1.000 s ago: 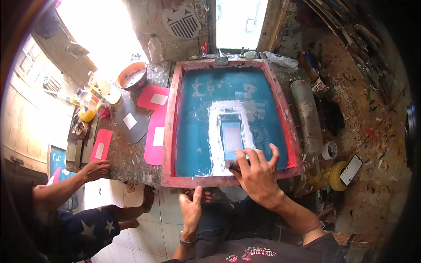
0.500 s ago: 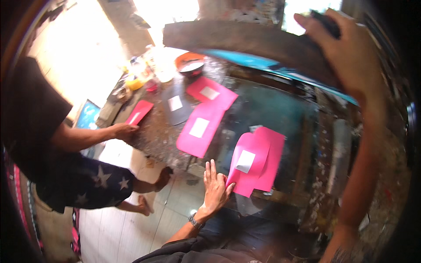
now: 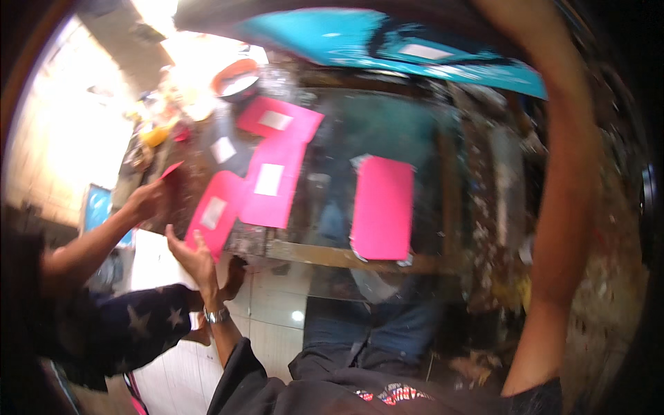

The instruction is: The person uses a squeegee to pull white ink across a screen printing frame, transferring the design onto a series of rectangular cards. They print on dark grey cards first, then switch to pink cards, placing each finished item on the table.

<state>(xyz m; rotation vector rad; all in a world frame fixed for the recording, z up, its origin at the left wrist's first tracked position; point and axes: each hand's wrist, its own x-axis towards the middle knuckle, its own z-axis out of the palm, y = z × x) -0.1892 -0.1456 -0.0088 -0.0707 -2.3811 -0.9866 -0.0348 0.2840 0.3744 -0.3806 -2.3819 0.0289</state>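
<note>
My left hand (image 3: pixel 194 261) is stretched out at the left with its fingers apart. It touches the near edge of a pink sheet piece (image 3: pixel 221 194) bearing a pale rectangle. Another flat pink piece (image 3: pixel 382 207), rounded at its upper corners, lies on the dark glass-like work surface (image 3: pixel 332 180) in front of me. My right forearm (image 3: pixel 570 159) reaches up past the top edge, so the hand itself is out of view. Beside that arm, a framed screen with a bright blue face (image 3: pixel 318 34) is tilted up over the surface.
A co-worker's hand (image 3: pixel 145 200) at the left holds a small pink piece (image 3: pixel 173 168). More pink pieces (image 3: pixel 270 181) and a dark grey piece (image 3: pixel 223 146) lie on the worktable. An orange-rimmed bowl (image 3: pixel 236 79) and a yellow container (image 3: pixel 153 135) stand farther back. A wooden strip (image 3: pixel 311 254) runs along the near edge.
My left hand has carried the upper pink piece leftward, beside the other pieces, uncovering the one beneath. The framed screen is higher, and my right hand has left view at the top.
</note>
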